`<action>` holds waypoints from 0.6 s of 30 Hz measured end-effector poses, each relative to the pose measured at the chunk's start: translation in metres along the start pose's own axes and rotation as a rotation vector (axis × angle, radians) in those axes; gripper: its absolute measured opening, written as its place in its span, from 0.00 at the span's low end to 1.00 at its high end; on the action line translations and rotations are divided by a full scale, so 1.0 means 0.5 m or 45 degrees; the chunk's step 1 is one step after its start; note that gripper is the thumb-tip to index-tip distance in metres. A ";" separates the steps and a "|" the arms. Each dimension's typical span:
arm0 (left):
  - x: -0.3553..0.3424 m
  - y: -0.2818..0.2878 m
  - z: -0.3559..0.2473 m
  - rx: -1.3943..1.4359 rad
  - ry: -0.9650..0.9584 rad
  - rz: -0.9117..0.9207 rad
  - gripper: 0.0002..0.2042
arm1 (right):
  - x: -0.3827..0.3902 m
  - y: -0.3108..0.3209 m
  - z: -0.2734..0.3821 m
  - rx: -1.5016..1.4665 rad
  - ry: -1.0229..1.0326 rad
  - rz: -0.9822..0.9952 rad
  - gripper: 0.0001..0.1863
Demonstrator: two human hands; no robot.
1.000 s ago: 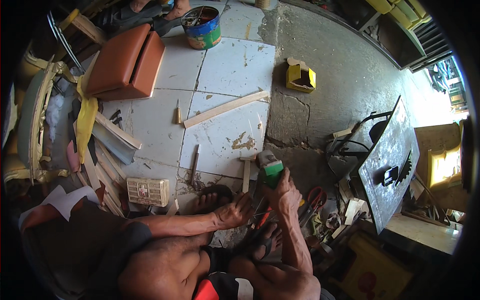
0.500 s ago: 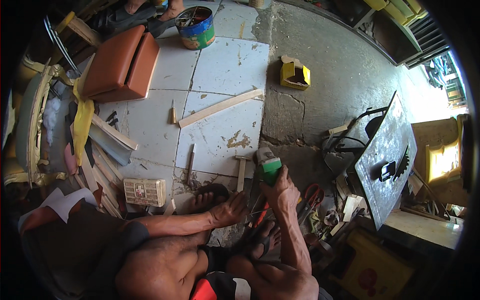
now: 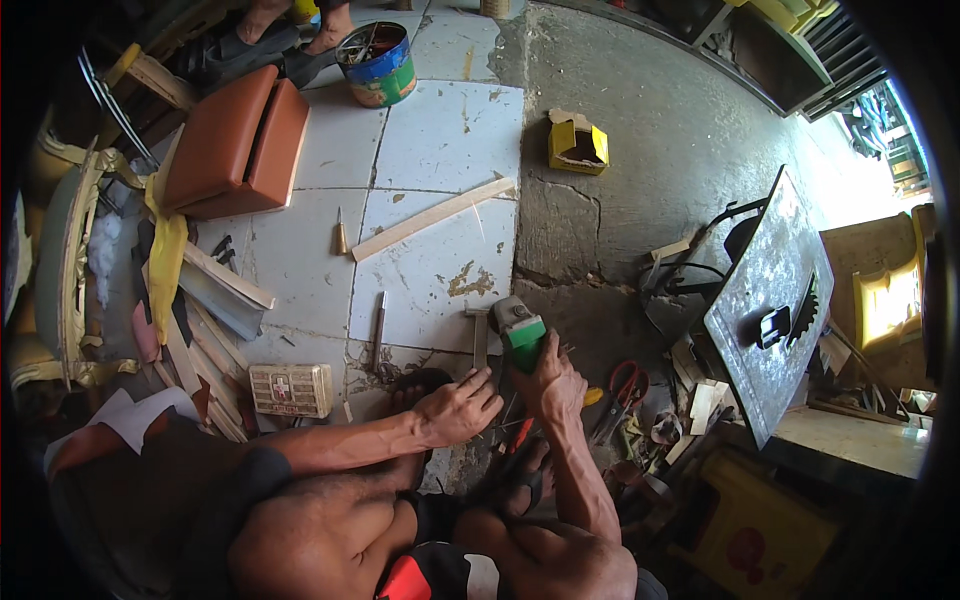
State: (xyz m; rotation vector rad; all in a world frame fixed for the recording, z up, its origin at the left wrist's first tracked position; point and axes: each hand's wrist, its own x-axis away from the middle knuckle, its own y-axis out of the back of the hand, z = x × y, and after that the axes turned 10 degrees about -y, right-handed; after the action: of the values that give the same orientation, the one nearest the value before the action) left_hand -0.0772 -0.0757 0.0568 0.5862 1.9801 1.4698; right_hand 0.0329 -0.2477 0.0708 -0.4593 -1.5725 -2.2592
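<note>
My right hand (image 3: 556, 385) is wrapped around a green angle grinder (image 3: 525, 342) with a grey metal head, which points away from me. Close to its left, my left hand (image 3: 458, 408) is closed with the fingertips pinched together; whatever they hold is too small to make out. A hammer (image 3: 479, 338) lies on the floor just beyond the left hand, its head near the grinder. Farther left lie a slim metal tool (image 3: 380, 332), perhaps a chisel, and an awl (image 3: 341, 236) with a wooden handle.
A wooden strip (image 3: 430, 220) lies on the tiles. Beyond are a yellow box (image 3: 578, 146) and a paint-stained bucket (image 3: 377, 64). At right stands a tilted metal saw table (image 3: 765, 310) with a toothed blade; red-handled scissors (image 3: 627, 388) lie nearby. A small box (image 3: 290, 390) sits left.
My left hand has risen slightly and moved closer to the grinder. The grinder and right hand have shifted a little left. The whole view has also shifted slightly.
</note>
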 end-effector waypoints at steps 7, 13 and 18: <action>-0.021 0.034 0.024 0.256 0.065 -0.052 0.08 | -0.008 -0.008 -0.026 -0.007 0.072 -0.054 0.47; -0.044 0.058 0.049 0.507 0.168 -0.086 0.08 | -0.011 -0.019 -0.039 -0.033 0.071 -0.060 0.47; -0.047 0.062 0.071 0.495 0.202 -0.200 0.10 | -0.010 -0.026 -0.033 -0.006 0.126 -0.036 0.47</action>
State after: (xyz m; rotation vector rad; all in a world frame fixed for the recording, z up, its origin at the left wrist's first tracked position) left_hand -0.0358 -0.0575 0.0837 0.4702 2.4010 1.0704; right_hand 0.0306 -0.2587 0.0523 -0.3228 -1.5341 -2.2700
